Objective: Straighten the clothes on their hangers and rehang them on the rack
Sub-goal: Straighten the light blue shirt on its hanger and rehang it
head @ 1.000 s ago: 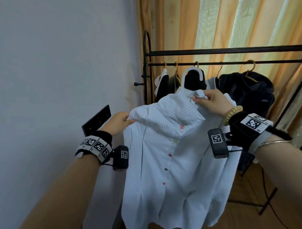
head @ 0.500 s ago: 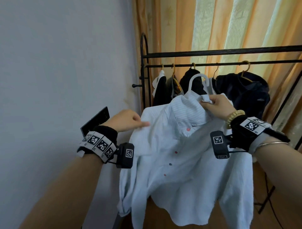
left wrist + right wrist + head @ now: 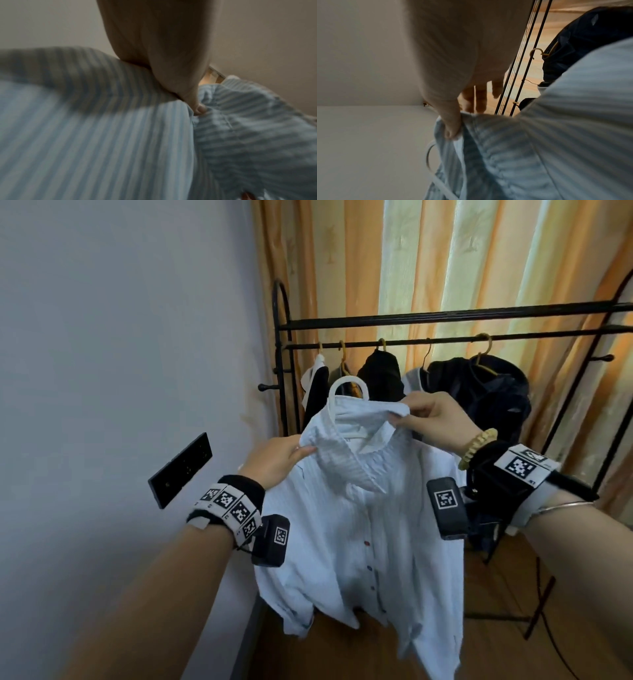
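The striped shirt (image 3: 359, 525) hangs on its white hanger (image 3: 347, 392) in front of the rack (image 3: 445, 316). Left hand (image 3: 274, 463) and right hand (image 3: 435, 419) both pinch the collar; the rack's rail lies beyond and above, nearer the right hand

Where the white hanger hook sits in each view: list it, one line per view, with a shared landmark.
Head: the white hanger hook arches above the collar, upper centre.
Left wrist: not in view; only striped cloth and a hand.
Right wrist: the hook curves at lower left, below the thumb.
Shared landmark: the striped shirt, seen in all three.
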A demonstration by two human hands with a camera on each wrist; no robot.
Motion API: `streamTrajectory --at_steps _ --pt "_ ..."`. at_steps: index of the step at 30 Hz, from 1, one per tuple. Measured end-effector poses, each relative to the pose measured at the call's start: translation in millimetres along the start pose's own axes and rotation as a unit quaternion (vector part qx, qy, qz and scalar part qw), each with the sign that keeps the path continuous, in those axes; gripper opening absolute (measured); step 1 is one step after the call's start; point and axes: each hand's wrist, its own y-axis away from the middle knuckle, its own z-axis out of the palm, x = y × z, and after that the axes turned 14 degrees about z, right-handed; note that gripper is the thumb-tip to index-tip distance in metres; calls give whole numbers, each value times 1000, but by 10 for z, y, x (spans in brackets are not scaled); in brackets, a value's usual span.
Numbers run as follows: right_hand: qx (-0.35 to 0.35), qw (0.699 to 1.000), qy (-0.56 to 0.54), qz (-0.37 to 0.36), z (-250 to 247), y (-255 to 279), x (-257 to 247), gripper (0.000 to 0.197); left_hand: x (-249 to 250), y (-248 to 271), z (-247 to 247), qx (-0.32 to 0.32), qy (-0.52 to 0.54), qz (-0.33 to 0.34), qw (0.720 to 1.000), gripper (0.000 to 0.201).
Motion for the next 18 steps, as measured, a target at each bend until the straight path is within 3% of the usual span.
streamTrajectory --at_steps 4,6,8,11,15,18 --pt "-137 988 53 51 -84 168 -68 9 -29 -5 -35 27 30 -5 999 43" --pt "-105 991 38 74 -104 156 -5 30 -6 15 -60 42 44 -11 998 41" --pt "-83 987 109 88 -109 100 99 38 19 36 -79 52 67 -7 996 40" --pt "-135 962 216 98 -6 51 238 31 59 63 -112 57 98 0 994 40" --pt "-73 984 140 79 155 35 248 29 20 114 -161 66 137 0 988 40" --pt "-29 989 134 61 272 -25 223 28 -82 73 -222 42 4 -74 996 31"
